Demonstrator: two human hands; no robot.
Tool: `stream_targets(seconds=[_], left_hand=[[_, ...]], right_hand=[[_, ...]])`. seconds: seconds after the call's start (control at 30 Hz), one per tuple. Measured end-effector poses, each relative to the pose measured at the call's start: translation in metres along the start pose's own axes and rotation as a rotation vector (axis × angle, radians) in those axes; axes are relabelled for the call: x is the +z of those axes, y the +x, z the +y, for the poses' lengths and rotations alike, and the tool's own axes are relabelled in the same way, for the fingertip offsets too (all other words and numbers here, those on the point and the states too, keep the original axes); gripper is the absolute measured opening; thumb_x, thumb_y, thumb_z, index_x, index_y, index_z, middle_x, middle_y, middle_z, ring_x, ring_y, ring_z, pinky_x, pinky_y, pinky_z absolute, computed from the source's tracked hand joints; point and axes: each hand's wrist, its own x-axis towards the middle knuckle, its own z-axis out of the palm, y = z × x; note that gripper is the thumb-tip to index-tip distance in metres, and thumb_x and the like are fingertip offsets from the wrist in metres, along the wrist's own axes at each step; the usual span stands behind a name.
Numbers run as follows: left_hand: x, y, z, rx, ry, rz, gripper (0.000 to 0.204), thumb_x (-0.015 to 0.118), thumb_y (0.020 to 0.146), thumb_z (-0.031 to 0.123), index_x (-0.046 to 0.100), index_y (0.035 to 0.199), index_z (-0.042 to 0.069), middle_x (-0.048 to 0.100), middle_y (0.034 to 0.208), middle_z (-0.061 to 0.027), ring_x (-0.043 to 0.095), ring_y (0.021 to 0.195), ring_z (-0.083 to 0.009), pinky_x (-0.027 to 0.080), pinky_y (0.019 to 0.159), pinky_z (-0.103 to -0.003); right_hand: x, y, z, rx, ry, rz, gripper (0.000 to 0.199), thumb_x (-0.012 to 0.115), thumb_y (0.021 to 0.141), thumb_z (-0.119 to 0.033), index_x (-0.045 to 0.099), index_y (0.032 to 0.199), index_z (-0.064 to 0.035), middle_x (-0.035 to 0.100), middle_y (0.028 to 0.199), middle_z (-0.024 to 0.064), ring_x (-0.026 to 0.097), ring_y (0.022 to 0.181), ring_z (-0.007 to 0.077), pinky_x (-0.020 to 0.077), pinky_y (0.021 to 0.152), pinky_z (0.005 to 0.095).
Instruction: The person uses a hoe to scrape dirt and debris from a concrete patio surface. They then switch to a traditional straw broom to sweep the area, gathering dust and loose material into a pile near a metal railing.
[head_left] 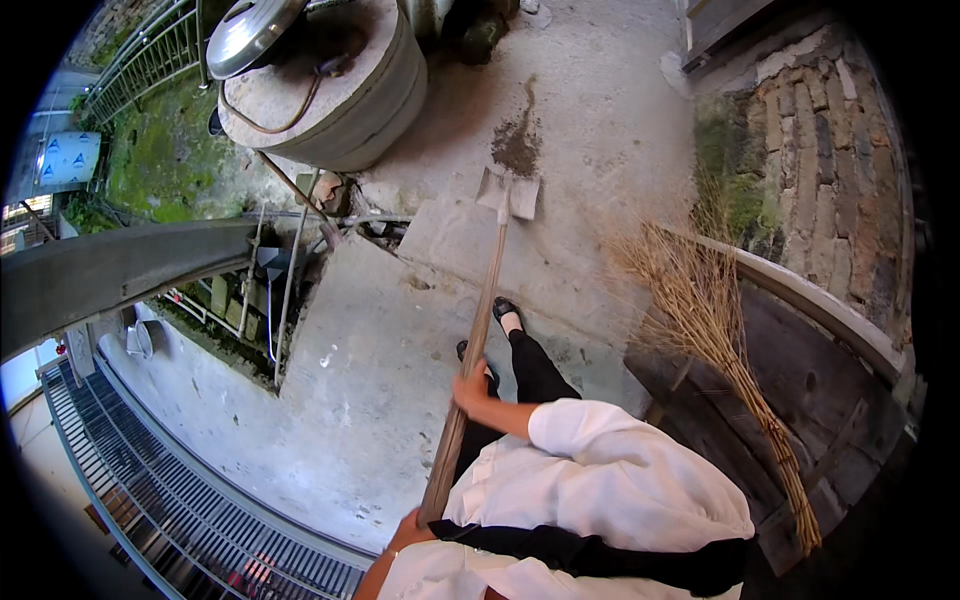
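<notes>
At the left, the left hand (408, 530) is closed round the butt of the shovel (487, 300), its fingers partly hidden, while the right hand (470, 385) is wrapped about the handle further forward, a wide spacing judged sound for control. The shovel slants away from the body, its metal blade (522, 197) low at the near edge of the dark dirt (516, 148) on the concrete floor (610, 150); good practice would be a shallow blade angle, rear-hand thrust and forward-hand steering. The twig broom (735, 375), further right, stands well apart from both hands.
</notes>
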Motion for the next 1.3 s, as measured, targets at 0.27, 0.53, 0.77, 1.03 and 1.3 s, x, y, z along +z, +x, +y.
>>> stream_targets(seconds=[0.27, 0.53, 0.77, 1.03, 1.3], left_hand=[[0.033, 0.073, 0.102, 0.02, -0.267, -0.028, 0.04, 0.062, 0.071, 0.019, 0.05, 0.103, -0.001, 0.057, 0.084, -0.0063, 0.053, 0.074, -0.0138, 0.044, 0.066, -0.027], [0.004, 0.011, 0.052, -0.007, -0.127, 0.003, 0.042, 0.064, 0.072, 0.017, 0.049, 0.105, -0.003, 0.058, 0.092, -0.0097, 0.056, 0.083, -0.0146, 0.045, 0.073, -0.028], [0.018, 0.067, 0.121, -0.099, -0.47, -0.115, 0.024, 0.063, 0.071, 0.018, 0.047, 0.081, 0.003, 0.053, 0.062, -0.0052, 0.05, 0.046, -0.0117, 0.04, 0.04, -0.024], [0.023, 0.043, 0.071, 0.049, -0.197, 0.116, 0.03, 0.066, 0.07, 0.023, 0.053, 0.083, 0.0, 0.057, 0.07, -0.0069, 0.054, 0.056, -0.0119, 0.045, 0.051, -0.026], [0.027, 0.069, 0.068, 0.029, -0.263, 0.014, 0.035, 0.065, 0.071, 0.02, 0.054, 0.093, -0.005, 0.059, 0.077, -0.0094, 0.056, 0.069, -0.0159, 0.047, 0.065, -0.03]], right_hand=[[-0.052, 0.094, -0.089, -0.03, 0.142, -0.009, 0.043, 0.052, 0.073, -0.006, 0.027, 0.107, -0.0008, 0.051, 0.082, 0.0211, 0.057, 0.05, 0.0278, 0.0463, 0.036, 0.0356], [-0.006, 0.028, -0.035, 0.013, -0.017, -0.068, 0.074, 0.049, 0.076, -0.014, 0.0, 0.129, 0.0012, 0.053, 0.09, 0.0242, 0.058, 0.055, 0.0292, 0.0489, 0.045, 0.0369], [-0.046, 0.083, -0.115, 0.004, 0.111, -0.078, 0.042, 0.05, 0.076, -0.011, 0.025, 0.108, 0.0014, 0.051, 0.087, 0.0232, 0.058, 0.057, 0.0316, 0.0494, 0.043, 0.0397], [-0.016, 0.059, -0.063, -0.097, -0.02, 0.045, 0.039, 0.052, 0.075, -0.013, 0.029, 0.103, 0.0002, 0.052, 0.084, 0.021, 0.058, 0.057, 0.0302, 0.0488, 0.042, 0.0374], [-0.023, 0.088, -0.054, -0.062, 0.094, 0.022, 0.039, 0.05, 0.076, -0.01, 0.028, 0.106, 0.0011, 0.05, 0.083, 0.0194, 0.057, 0.056, 0.0293, 0.0482, 0.04, 0.0386]])
